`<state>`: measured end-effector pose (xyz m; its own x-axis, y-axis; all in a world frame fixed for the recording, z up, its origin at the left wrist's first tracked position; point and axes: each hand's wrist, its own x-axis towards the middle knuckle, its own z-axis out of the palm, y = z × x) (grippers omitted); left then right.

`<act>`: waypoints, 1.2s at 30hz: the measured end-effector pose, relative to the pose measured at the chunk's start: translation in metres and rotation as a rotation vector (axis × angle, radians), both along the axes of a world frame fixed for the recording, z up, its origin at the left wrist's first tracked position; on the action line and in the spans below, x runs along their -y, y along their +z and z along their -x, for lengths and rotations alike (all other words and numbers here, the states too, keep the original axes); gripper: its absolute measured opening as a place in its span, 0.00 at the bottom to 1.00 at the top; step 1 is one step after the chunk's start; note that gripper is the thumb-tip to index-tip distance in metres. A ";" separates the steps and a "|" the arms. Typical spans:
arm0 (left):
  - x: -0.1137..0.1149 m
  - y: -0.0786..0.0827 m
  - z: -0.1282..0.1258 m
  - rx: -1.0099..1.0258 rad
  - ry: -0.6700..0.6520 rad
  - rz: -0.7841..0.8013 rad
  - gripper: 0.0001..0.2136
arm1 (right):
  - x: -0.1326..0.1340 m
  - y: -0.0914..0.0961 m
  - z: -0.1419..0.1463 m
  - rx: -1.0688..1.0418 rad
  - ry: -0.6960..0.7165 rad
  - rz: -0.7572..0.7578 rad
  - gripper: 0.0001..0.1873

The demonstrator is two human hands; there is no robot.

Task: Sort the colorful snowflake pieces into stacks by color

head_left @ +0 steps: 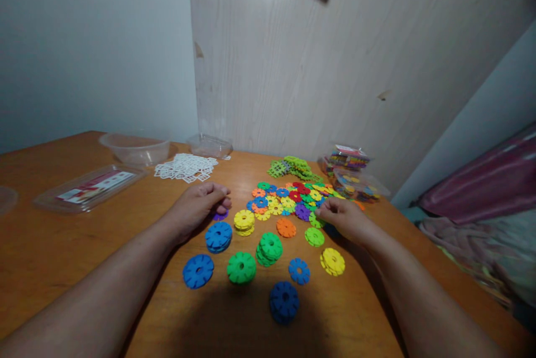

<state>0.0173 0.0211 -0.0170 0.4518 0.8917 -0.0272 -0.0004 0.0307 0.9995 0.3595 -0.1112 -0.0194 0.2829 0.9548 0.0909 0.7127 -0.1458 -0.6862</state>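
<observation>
left hand: the left hand (201, 204) lies knuckles up mid-table, fingers curled loosely down over a purple disc (220, 215). Fingertips touch it, but can't tell if it's actually gripped.
right hand: the right hand (345, 219) is half closed, fingertips bunched at a green disc (315, 220) on the near side of the pile (288, 199). Can't tell if that's a pinch or just a touch.
where stuff is: the pile sits toward the far edge of the table (62, 246), between the hands. Sorted stacks are on the near side of it: blue stack (218, 236), yellow stack (244, 222), green stack (270, 248).
risk, left: the wrist is just beside the blue stack, so I'd guess a sideways drag of the forearm would topple it.
risk, right: pulling the green disc out could drag its neighbours along, since the notched rims look like they snag. Discs could scatter toward the right edge.
risk, light: it's dim, so blue and purple could get mixed up.
pointing: both discs lie flat, faces up, toothed rims all round.
long axis: none really, they're round. Only the thin axis, straight up off the table.
</observation>
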 end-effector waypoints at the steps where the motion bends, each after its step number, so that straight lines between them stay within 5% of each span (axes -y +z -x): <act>1: 0.000 0.001 0.000 0.004 0.001 0.005 0.13 | 0.002 0.002 -0.001 -0.078 -0.005 -0.013 0.17; 7: 0.001 0.002 -0.001 0.012 0.007 0.015 0.13 | 0.017 0.016 0.006 -0.429 0.068 0.125 0.20; 11: 0.002 0.002 0.000 0.018 0.000 0.013 0.13 | 0.020 0.019 0.011 -0.401 0.112 0.224 0.20; 18: 0.002 0.004 -0.001 -0.007 0.015 0.017 0.14 | 0.026 0.015 -0.023 -0.281 -0.067 0.098 0.16; 29: 0.002 0.005 0.000 -0.025 0.017 0.011 0.16 | 0.030 0.014 -0.020 -0.001 0.124 0.207 0.15; 36: 0.002 0.006 -0.001 -0.033 0.026 0.023 0.15 | 0.030 0.015 -0.026 -0.186 0.081 0.187 0.16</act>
<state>0.0184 0.0194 -0.0113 0.4268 0.9022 -0.0624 0.0313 0.0543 0.9980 0.3857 -0.1414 -0.0048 0.1998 0.9704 -0.1355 0.5911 -0.2297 -0.7732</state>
